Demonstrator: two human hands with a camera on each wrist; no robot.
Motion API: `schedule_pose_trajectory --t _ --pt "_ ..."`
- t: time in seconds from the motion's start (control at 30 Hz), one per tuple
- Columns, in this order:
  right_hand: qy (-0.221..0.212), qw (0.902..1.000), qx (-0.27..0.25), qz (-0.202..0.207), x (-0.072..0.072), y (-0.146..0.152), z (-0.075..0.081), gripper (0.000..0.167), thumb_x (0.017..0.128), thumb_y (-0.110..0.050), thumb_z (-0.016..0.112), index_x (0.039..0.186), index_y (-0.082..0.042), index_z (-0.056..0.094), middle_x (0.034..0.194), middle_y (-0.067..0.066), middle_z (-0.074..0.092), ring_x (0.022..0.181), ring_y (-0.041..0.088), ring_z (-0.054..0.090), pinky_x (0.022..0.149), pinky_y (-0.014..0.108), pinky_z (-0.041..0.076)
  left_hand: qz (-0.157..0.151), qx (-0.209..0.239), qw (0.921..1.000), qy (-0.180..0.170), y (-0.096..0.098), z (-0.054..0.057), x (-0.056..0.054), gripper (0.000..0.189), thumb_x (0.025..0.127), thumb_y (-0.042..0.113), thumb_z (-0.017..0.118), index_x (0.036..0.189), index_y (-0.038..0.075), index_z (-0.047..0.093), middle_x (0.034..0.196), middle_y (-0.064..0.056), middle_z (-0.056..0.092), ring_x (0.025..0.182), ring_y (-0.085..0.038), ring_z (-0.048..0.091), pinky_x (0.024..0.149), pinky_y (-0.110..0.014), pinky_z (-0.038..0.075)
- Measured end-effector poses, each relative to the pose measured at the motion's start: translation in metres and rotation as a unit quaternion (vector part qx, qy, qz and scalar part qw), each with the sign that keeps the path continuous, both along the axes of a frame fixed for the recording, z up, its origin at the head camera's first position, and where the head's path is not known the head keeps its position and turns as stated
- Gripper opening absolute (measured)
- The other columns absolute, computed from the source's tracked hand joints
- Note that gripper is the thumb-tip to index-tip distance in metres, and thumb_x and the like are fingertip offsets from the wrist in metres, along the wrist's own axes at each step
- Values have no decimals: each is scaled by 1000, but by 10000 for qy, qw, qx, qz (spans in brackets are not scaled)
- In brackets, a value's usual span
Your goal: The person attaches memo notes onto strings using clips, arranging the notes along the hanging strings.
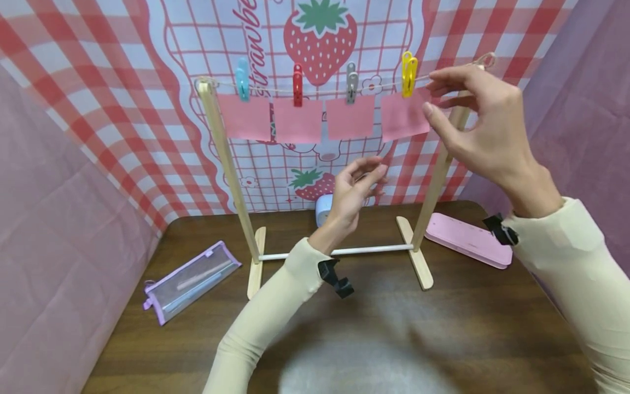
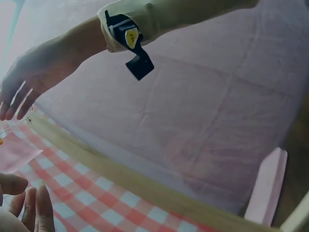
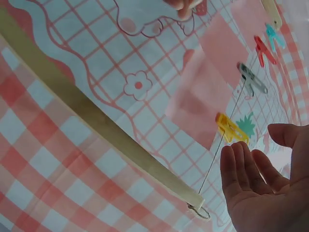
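Four-sided pink paper sheets hang from a string in a row, each under a clothespin: a light blue clothespin, a red clothespin, a grey clothespin and a yellow clothespin. My right hand is raised beside the rightmost pink sheet, fingers loosely bent and holding nothing. In the right wrist view its fingertips come close to the yellow clothespin. Lower down, my left hand hovers under the sheets with relaxed fingers and nothing in its grasp.
Wooden posts with flat feet and a white crossbar carry the string. On the brown table lie a purple mesh pencil pouch at left and a pink case at right. Behind the left hand stands a small light blue object.
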State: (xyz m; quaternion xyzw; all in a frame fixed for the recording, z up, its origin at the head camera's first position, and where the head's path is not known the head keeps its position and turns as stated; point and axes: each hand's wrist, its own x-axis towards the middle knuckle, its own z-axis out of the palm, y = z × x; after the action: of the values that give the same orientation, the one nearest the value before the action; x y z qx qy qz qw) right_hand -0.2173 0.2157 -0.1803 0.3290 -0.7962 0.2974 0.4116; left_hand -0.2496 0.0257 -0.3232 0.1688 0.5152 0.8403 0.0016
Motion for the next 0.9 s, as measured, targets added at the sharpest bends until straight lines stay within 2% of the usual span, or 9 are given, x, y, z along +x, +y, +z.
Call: schedule_pose_trajectory --t 0.23,0.4,0.5,0.6,0.67,0.73,0.9 --pt "-402 9992 62 62 11 0 -23 42 86 3 78 127 2 69 117 17 76 107 -14 60 90 3 51 147 -668 9971 330 -37 -20 12 30 99 5 67 126 -6 63 104 6 70 84 -13 68 69 -27 62" --pt "-505 9977 429 113 18 4 -41 46 84 4 81 128 1 68 118 16 75 103 -17 57 90 -1 47 192 -1171 9925 294 -63 -38 22 30 99 6 68 125 -8 63 103 6 70 82 -10 69 67 -27 63" --pt "-523 9961 701 84 23 8 -54 46 82 2 81 126 0 69 116 13 76 95 -7 64 88 -1 46 224 -1486 9882 295 -77 -47 28 31 99 7 68 125 -9 63 104 5 69 82 -9 69 68 -30 64" --pt "-590 9933 992 78 26 11 -69 45 82 0 82 125 -2 69 114 10 75 87 12 72 77 0 47 284 -1784 9830 315 -91 -55 36 29 99 7 69 124 -8 65 105 2 69 82 -9 69 68 -33 65" --pt "-654 9910 1168 97 28 13 -78 46 81 -2 83 125 -3 69 112 9 75 83 19 73 74 2 48 301 -1949 9799 302 -100 -59 42 28 99 6 69 123 -7 65 106 -2 69 82 -10 69 68 -33 65" --pt "-733 9888 1297 124 29 14 -88 46 81 -3 84 124 -4 69 111 7 74 82 16 72 70 4 49 308 -2127 9762 286 -109 -63 48 27 99 7 69 122 -6 66 108 -8 70 83 -13 70 69 -32 65" --pt "-843 9856 1441 250 35 18 -114 45 79 -6 86 121 -6 70 101 0 71 79 5 63 73 12 51 333 -2640 9634 338 -127 -73 58 24 99 7 70 120 -4 67 112 -22 72 91 -31 72 68 -34 66"
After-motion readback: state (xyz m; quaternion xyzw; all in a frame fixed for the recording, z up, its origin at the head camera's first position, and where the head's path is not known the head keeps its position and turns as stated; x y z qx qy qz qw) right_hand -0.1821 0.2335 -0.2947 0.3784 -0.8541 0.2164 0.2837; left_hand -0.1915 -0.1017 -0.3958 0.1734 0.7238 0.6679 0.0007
